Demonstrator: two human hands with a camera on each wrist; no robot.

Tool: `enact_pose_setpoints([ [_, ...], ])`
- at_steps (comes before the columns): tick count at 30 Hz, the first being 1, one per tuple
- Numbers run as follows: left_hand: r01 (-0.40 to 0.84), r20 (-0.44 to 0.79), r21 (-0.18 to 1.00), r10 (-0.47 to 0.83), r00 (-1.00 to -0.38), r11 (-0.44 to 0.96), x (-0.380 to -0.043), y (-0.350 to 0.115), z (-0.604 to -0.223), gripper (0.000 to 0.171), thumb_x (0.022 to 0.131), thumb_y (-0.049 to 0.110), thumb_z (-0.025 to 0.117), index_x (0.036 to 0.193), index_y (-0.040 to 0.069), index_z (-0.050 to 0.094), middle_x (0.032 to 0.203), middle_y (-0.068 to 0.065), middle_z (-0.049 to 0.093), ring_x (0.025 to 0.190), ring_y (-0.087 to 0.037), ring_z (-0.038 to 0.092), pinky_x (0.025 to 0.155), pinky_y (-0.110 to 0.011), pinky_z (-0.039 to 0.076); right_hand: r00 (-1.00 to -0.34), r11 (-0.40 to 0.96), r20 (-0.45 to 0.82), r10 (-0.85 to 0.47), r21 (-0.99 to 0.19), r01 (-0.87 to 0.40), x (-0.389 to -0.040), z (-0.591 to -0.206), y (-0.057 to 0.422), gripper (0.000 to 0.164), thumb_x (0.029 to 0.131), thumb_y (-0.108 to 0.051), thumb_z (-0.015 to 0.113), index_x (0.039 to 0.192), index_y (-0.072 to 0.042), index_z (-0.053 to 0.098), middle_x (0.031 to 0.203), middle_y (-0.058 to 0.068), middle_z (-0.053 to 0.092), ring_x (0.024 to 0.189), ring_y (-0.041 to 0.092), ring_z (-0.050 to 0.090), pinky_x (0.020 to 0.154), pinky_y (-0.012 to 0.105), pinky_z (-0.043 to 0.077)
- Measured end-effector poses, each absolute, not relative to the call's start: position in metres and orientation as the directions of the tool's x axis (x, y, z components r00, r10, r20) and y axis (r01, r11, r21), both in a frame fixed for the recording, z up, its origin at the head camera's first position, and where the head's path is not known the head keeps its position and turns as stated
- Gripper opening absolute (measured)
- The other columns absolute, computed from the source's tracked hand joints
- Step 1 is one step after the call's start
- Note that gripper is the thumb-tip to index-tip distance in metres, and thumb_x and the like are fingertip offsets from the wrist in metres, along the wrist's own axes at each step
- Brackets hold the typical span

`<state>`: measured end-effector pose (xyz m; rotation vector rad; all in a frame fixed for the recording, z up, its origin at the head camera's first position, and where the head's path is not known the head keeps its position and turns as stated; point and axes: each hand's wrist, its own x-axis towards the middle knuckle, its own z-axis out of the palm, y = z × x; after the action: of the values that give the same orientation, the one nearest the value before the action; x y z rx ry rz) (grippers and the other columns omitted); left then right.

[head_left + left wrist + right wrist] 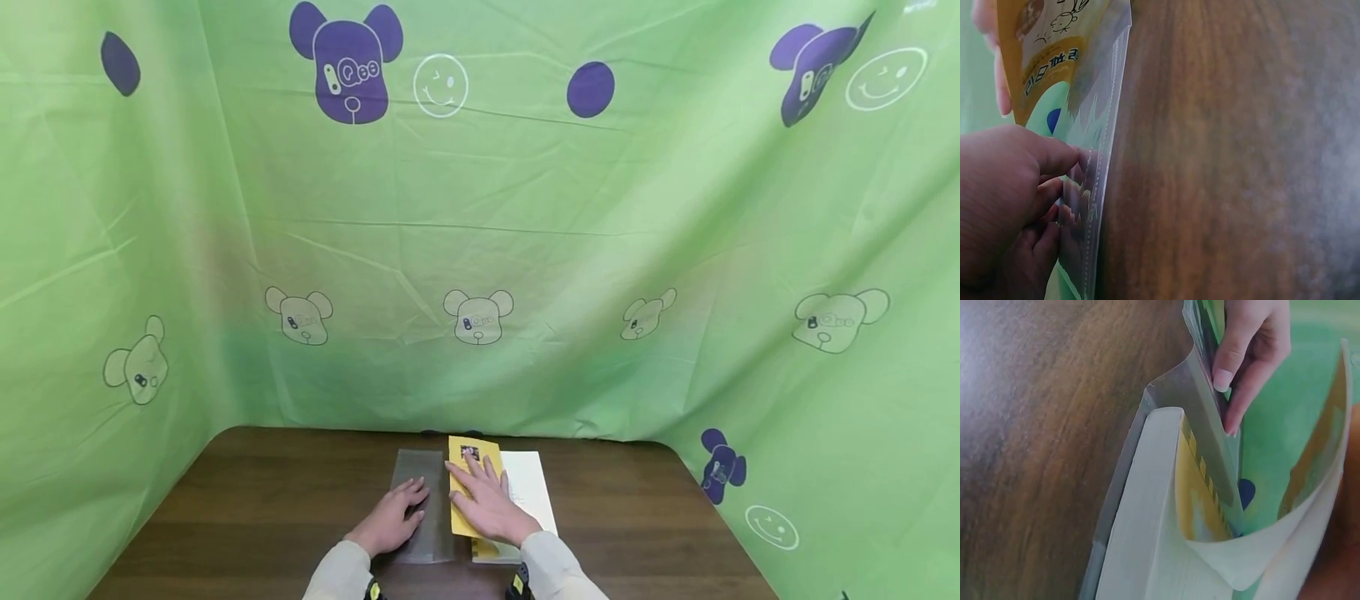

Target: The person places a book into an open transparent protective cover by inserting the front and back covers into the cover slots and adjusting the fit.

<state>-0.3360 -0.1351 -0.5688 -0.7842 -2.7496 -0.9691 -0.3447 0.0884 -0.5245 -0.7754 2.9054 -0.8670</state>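
A thick book (534, 479) with white pages lies on the table, its yellow cover (460, 523) turned to the left. Flat over that cover rests my right hand (483, 500), fingers spread. To its left, a clear plastic book cover (420, 546) is spread out, and my left hand (393, 517) touches it with relaxed fingers. In the right wrist view the plastic (1179, 387) runs along the book's edge (1141, 494), while the yellow cover (1316, 462) curves up off the pages. Fingertips of the left hand (1054, 169) meet the shiny plastic (1094, 181) in the left wrist view.
The brown wooden table (247, 500) extends to both sides of the book. Green fabric (480, 208) printed with bear heads and smiley faces hangs behind the table and at both sides.
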Motion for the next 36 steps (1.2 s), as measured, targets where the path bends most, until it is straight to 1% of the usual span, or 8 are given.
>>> enact_pose_setpoints([
  [5, 0.490, 0.253, 0.568, 0.426, -0.869, 0.661, -0.337, -0.136, -0.568, 0.041, 0.096, 0.009, 0.065, 0.130, -0.012, 0.061, 0.145, -0.032, 0.052, 0.137, -0.054, 0.044, 0.110, -0.068, 0.037, -0.871, 0.772, 0.092, -0.483, -0.424, -0.473, -0.344, -0.527, 0.086, 0.060, 0.102, -0.048, 0.045, 0.153, -0.017, 0.047, 0.166, 0.021, 0.023, 0.150, 0.055, 0.015, 0.115, 0.078, 0.006],
  [9, 0.468, 0.229, 0.581, 0.418, -0.879, 0.666, -0.337, -0.136, -0.568, 0.041, 0.097, 0.011, 0.065, 0.132, -0.010, 0.061, 0.147, -0.030, 0.051, 0.138, -0.053, 0.042, 0.111, -0.068, 0.035, -0.874, 0.797, 0.074, -0.480, -0.379, -0.470, -0.345, -0.530, 0.084, 0.062, 0.100, -0.050, 0.046, 0.153, -0.016, 0.048, 0.166, 0.021, 0.023, 0.151, 0.053, 0.016, 0.116, 0.078, 0.006],
  [14, 0.460, 0.217, 0.581, 0.417, -0.883, 0.672, -0.336, -0.136, -0.568, 0.041, 0.097, 0.010, 0.064, 0.133, -0.009, 0.061, 0.148, -0.029, 0.051, 0.139, -0.052, 0.042, 0.111, -0.067, 0.036, -0.879, 0.815, 0.054, -0.475, -0.350, -0.462, -0.345, -0.534, 0.082, 0.065, 0.100, -0.052, 0.046, 0.154, -0.016, 0.046, 0.167, 0.018, 0.023, 0.152, 0.050, 0.016, 0.119, 0.073, 0.009],
  [19, 0.462, 0.201, 0.584, 0.432, -0.879, 0.667, -0.333, -0.137, -0.564, 0.041, 0.098, 0.011, 0.064, 0.133, -0.010, 0.060, 0.148, -0.030, 0.050, 0.139, -0.053, 0.041, 0.110, -0.068, 0.036, -0.881, 0.824, 0.052, -0.471, -0.330, -0.460, -0.345, -0.535, 0.082, 0.068, 0.098, -0.054, 0.048, 0.153, -0.013, 0.047, 0.166, 0.018, 0.027, 0.152, 0.047, 0.021, 0.120, 0.070, 0.013],
  [23, 0.449, 0.153, 0.581, 0.450, -0.880, 0.679, -0.333, -0.140, -0.558, 0.047, 0.097, 0.016, 0.067, 0.136, -0.009, 0.058, 0.151, -0.028, 0.048, 0.141, -0.052, 0.039, 0.111, -0.068, 0.035, -0.878, 0.831, 0.056, -0.476, -0.300, -0.469, -0.347, -0.536, 0.083, 0.068, 0.098, -0.054, 0.048, 0.152, -0.013, 0.048, 0.165, 0.018, 0.029, 0.152, 0.046, 0.023, 0.120, 0.069, 0.015],
  [27, 0.436, 0.112, 0.575, 0.461, -0.880, 0.692, -0.334, -0.141, -0.556, 0.051, 0.096, 0.020, 0.068, 0.138, -0.007, 0.057, 0.152, -0.027, 0.046, 0.142, -0.050, 0.038, 0.112, -0.068, 0.034, -0.875, 0.835, 0.036, -0.484, -0.281, -0.473, -0.347, -0.536, 0.084, 0.068, 0.097, -0.053, 0.048, 0.153, -0.014, 0.048, 0.165, 0.017, 0.029, 0.153, 0.044, 0.022, 0.121, 0.068, 0.015],
  [31, 0.429, 0.107, 0.586, 0.460, -0.882, 0.687, -0.334, -0.143, -0.557, 0.052, 0.096, 0.022, 0.069, 0.138, -0.007, 0.058, 0.152, -0.027, 0.047, 0.142, -0.051, 0.038, 0.112, -0.069, 0.033, -0.875, 0.839, 0.019, -0.484, -0.276, -0.470, -0.345, -0.537, 0.084, 0.068, 0.096, -0.053, 0.051, 0.153, -0.014, 0.048, 0.165, 0.016, 0.029, 0.153, 0.043, 0.021, 0.122, 0.066, 0.015],
  [36, 0.427, 0.122, 0.611, 0.454, -0.883, 0.666, -0.334, -0.144, -0.556, 0.052, 0.095, 0.021, 0.071, 0.137, -0.008, 0.058, 0.151, -0.028, 0.047, 0.142, -0.052, 0.038, 0.111, -0.072, 0.031, -0.872, 0.840, 0.032, -0.489, -0.250, -0.481, -0.346, -0.536, 0.084, 0.071, 0.094, -0.052, 0.057, 0.152, -0.013, 0.048, 0.165, 0.016, 0.030, 0.153, 0.043, 0.022, 0.122, 0.065, 0.016],
])
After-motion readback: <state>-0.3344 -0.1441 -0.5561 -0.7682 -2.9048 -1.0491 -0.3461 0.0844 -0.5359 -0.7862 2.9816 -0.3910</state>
